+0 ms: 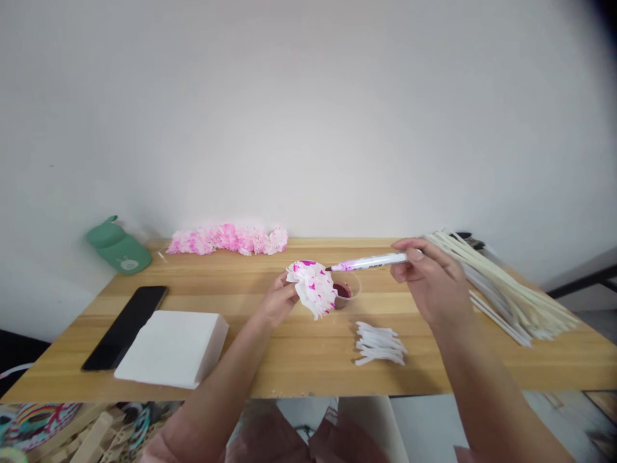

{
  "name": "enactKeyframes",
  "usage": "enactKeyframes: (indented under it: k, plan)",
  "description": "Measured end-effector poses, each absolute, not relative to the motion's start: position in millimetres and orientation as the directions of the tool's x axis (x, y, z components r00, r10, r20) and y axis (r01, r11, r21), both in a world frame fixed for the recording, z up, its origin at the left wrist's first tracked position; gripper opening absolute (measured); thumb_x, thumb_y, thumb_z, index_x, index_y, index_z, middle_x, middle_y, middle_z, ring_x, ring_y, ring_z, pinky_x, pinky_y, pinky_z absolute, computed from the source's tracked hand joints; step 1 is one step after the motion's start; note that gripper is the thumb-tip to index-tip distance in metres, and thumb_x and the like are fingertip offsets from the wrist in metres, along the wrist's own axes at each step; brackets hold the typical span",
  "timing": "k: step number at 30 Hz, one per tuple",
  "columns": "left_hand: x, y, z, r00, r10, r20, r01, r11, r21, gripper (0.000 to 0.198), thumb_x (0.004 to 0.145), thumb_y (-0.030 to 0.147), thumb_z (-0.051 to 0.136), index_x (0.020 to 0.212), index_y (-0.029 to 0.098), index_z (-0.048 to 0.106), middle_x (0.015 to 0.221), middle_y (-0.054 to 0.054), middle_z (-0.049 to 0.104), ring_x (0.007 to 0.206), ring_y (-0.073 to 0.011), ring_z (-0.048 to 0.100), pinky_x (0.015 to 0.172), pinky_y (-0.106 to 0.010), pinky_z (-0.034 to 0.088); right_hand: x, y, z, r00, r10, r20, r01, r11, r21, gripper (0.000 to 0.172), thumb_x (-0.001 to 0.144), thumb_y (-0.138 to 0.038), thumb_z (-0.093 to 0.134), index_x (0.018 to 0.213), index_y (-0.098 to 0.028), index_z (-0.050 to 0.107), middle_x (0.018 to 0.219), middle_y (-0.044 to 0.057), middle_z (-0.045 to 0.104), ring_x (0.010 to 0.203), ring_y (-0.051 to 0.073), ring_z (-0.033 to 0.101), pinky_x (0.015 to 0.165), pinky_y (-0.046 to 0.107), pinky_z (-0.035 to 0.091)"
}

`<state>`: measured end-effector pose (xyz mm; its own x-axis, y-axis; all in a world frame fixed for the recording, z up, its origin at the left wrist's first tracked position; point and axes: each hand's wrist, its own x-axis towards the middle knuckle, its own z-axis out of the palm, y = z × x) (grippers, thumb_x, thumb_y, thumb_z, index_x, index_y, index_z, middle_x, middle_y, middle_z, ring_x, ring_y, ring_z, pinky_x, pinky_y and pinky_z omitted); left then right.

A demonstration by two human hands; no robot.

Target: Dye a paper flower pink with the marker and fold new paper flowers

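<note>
My left hand is closed on the base of a white paper flower with pink blotches on its petals, held just above the wooden table. My right hand grips a white marker stained pink, held level with its tip pointing left and touching the top of the flower. A small clear cup of dark pink dye stands right behind the flower. A small heap of folded white paper strips lies in front of my right hand.
A row of finished pink flowers lies along the far edge. A white tissue stack and a black phone sit at left, a green bottle on its side beyond. A bundle of pale sticks fills the right.
</note>
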<state>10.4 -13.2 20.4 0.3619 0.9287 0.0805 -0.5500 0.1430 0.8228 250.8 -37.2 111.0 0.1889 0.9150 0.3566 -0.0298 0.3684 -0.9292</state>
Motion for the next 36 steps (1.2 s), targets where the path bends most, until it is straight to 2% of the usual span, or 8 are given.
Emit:
enactKeyframes:
  k: [3, 8, 12, 19, 27, 36]
  plan:
    - [10, -14, 21, 0.35, 0.934, 0.068, -0.552, 0.147, 0.821, 0.036, 0.063, 0.032, 0.082, 0.095, 0.018, 0.073, 0.097, -0.01, 0.074, 0.089, -0.024, 0.068, 0.079, -0.032, 0.05, 251, -35, 109, 0.137, 0.918, 0.372, 0.022, 0.372, -0.928, 0.012, 0.08, -0.032, 0.064, 0.082, -0.02, 0.067, 0.059, -0.001, 0.055, 0.055, 0.011, 0.05, 0.052, 0.025, 0.038]
    - [11, -16, 25, 0.363, 0.932, 0.007, -0.529, 0.2, 0.825, 0.051, 0.052, 0.033, 0.088, 0.097, 0.016, 0.071, 0.092, -0.009, 0.073, 0.085, -0.0226, 0.067, 0.078, -0.032, 0.05, 252, -32, 105, 0.076, 0.924, 0.376, 0.14, 0.363, -0.921, 0.011, 0.082, -0.03, 0.063, 0.084, -0.02, 0.067, 0.062, -0.001, 0.056, 0.058, 0.011, 0.052, 0.055, 0.025, 0.041]
    - [10, -18, 27, 0.442, 0.897, 0.016, -0.491, 0.227, 0.841, 0.055, 0.055, 0.035, 0.086, 0.103, 0.016, 0.068, 0.094, -0.01, 0.072, 0.086, -0.0245, 0.067, 0.083, -0.037, 0.048, 251, -31, 108, 0.035, 0.923, 0.383, 0.231, 0.366, -0.902, 0.012, 0.084, -0.031, 0.062, 0.085, -0.021, 0.067, 0.061, -0.001, 0.057, 0.059, 0.011, 0.052, 0.055, 0.024, 0.042]
    - [9, -20, 29, 0.441, 0.897, 0.014, -0.446, 0.206, 0.871, 0.052, 0.058, 0.035, 0.084, 0.103, 0.014, 0.068, 0.094, -0.009, 0.071, 0.085, -0.0221, 0.065, 0.079, -0.032, 0.047, 250, -32, 119, -0.022, 0.906, 0.423, 0.345, 0.404, -0.847, 0.014, 0.085, -0.034, 0.062, 0.084, -0.021, 0.068, 0.062, -0.001, 0.058, 0.059, 0.011, 0.052, 0.053, 0.023, 0.042]
    - [9, -20, 31, 0.456, 0.89, 0.017, -0.42, 0.199, 0.886, 0.051, 0.06, 0.036, 0.082, 0.103, 0.013, 0.068, 0.094, -0.011, 0.071, 0.084, -0.0234, 0.066, 0.077, -0.032, 0.048, 250, -33, 124, -0.062, 0.902, 0.428, 0.389, 0.417, -0.821, 0.015, 0.085, -0.035, 0.062, 0.084, -0.022, 0.068, 0.061, -0.001, 0.057, 0.057, 0.01, 0.051, 0.053, 0.022, 0.041]
    - [8, -18, 26, 0.456, 0.89, 0.013, -0.423, 0.204, 0.883, 0.051, 0.06, 0.036, 0.082, 0.104, 0.013, 0.068, 0.098, -0.013, 0.071, 0.089, -0.026, 0.067, 0.08, -0.035, 0.049, 257, -33, 123, -0.026, 0.906, 0.422, 0.399, 0.396, -0.827, 0.016, 0.085, -0.036, 0.062, 0.083, -0.021, 0.068, 0.06, -0.001, 0.057, 0.056, 0.011, 0.05, 0.051, 0.022, 0.039]
